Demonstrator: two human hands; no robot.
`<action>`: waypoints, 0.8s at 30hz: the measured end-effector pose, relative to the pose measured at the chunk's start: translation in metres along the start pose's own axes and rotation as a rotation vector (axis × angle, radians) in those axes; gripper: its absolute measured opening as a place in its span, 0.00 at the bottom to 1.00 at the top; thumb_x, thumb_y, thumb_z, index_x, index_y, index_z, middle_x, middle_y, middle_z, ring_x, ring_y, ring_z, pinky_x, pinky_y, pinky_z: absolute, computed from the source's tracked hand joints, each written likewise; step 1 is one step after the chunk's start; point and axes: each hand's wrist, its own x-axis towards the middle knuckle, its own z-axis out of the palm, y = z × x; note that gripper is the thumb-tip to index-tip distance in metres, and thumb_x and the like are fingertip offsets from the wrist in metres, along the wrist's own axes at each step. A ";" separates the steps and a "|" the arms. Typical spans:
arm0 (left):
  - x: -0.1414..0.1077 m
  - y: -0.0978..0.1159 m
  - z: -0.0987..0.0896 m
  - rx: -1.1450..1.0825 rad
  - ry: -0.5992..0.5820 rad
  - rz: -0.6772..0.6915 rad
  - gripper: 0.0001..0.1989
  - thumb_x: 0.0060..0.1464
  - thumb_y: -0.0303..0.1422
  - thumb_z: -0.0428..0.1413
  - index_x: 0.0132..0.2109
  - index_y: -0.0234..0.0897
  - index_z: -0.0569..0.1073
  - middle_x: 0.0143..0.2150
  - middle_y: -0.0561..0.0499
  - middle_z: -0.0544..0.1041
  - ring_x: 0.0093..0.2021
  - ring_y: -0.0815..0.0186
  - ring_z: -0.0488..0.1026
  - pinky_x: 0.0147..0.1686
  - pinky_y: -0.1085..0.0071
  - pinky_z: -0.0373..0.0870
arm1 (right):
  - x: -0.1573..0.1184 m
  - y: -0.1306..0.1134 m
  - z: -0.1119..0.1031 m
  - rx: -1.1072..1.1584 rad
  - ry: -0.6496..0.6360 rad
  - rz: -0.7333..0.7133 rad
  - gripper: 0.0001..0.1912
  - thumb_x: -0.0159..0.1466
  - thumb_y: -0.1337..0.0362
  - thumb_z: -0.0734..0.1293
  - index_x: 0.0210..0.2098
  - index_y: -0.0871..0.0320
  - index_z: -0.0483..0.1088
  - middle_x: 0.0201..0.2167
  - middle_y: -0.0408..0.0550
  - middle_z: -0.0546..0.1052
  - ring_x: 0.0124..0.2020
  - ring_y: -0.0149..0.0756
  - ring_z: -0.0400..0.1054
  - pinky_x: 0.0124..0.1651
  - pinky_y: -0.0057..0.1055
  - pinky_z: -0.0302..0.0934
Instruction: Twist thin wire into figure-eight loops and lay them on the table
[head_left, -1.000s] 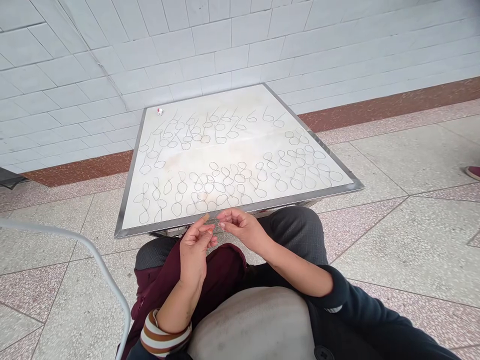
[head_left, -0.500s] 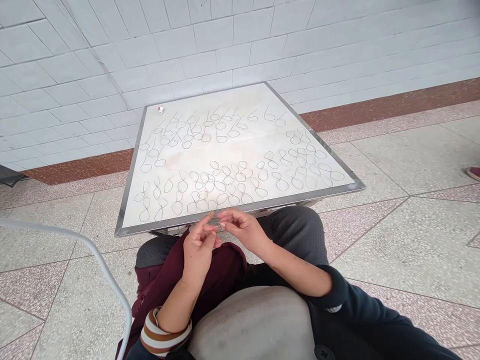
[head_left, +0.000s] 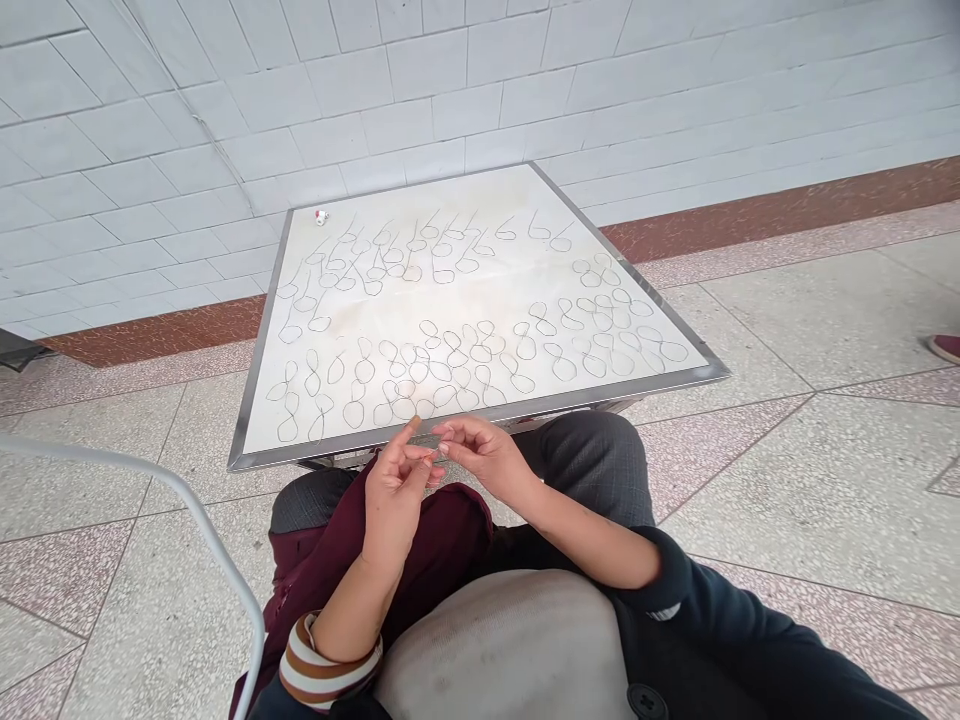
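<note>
My left hand (head_left: 394, 492) and my right hand (head_left: 486, 458) meet just off the near edge of the table. Thumb and finger are pinched together on each hand, and the left index finger points up. Between the fingertips runs a thin wire (head_left: 430, 452), very faint and partly hidden by the fingers. In front of me, the white table (head_left: 465, 290) bears many thin dark wire pieces. Those at the far side are single loops with a straight tail (head_left: 445, 276); the nearer ones are twisted into figure-eights (head_left: 355, 410).
A small red-and-white object (head_left: 322, 217) sits at the table's far left corner. The grey metal rim (head_left: 480, 415) runs along the table's near side. White tiled wall (head_left: 427, 65) stands behind. A grey curved tube (head_left: 202, 520) is at left, and a shoe (head_left: 946, 347) shows at far right.
My left index finger has straightened slightly and shifted left, away from the right hand. Both hands otherwise stay nearly in place, fingertips still together.
</note>
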 end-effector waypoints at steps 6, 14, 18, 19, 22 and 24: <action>0.000 0.002 0.003 0.042 0.028 0.015 0.31 0.50 0.37 0.62 0.61 0.41 0.67 0.37 0.51 0.79 0.31 0.68 0.76 0.37 0.68 0.75 | 0.000 -0.005 0.002 0.067 0.012 0.034 0.10 0.58 0.61 0.70 0.40 0.54 0.74 0.34 0.43 0.72 0.36 0.31 0.67 0.43 0.31 0.64; -0.004 0.001 0.007 0.295 0.103 0.179 0.36 0.47 0.34 0.64 0.63 0.48 0.64 0.35 0.54 0.76 0.29 0.70 0.72 0.36 0.71 0.73 | -0.002 -0.006 0.005 0.088 0.010 0.053 0.10 0.57 0.59 0.71 0.38 0.54 0.73 0.31 0.42 0.71 0.32 0.31 0.67 0.36 0.29 0.64; -0.003 0.000 0.008 0.326 0.107 0.203 0.37 0.46 0.32 0.65 0.63 0.50 0.64 0.36 0.54 0.75 0.29 0.69 0.73 0.35 0.71 0.73 | -0.002 -0.005 0.005 0.100 0.000 0.054 0.10 0.57 0.59 0.71 0.37 0.54 0.73 0.32 0.42 0.72 0.33 0.31 0.68 0.36 0.30 0.64; -0.003 -0.001 0.008 0.337 0.108 0.207 0.37 0.47 0.32 0.64 0.64 0.50 0.63 0.36 0.54 0.74 0.29 0.69 0.73 0.35 0.71 0.72 | -0.002 -0.005 0.005 0.104 -0.001 0.053 0.10 0.57 0.59 0.71 0.37 0.54 0.73 0.32 0.43 0.73 0.33 0.31 0.68 0.37 0.30 0.65; -0.003 -0.002 0.010 0.349 0.121 0.222 0.36 0.48 0.33 0.63 0.64 0.49 0.63 0.35 0.53 0.74 0.31 0.68 0.73 0.35 0.71 0.71 | -0.002 -0.005 0.005 0.094 0.006 0.054 0.10 0.57 0.59 0.71 0.37 0.54 0.73 0.33 0.43 0.73 0.35 0.32 0.69 0.38 0.31 0.65; -0.002 -0.002 0.011 0.326 0.135 0.230 0.36 0.48 0.33 0.63 0.64 0.48 0.63 0.34 0.53 0.74 0.33 0.67 0.73 0.35 0.71 0.71 | -0.002 -0.005 0.005 0.085 0.009 0.061 0.10 0.56 0.59 0.71 0.37 0.54 0.73 0.33 0.43 0.73 0.35 0.32 0.69 0.39 0.31 0.66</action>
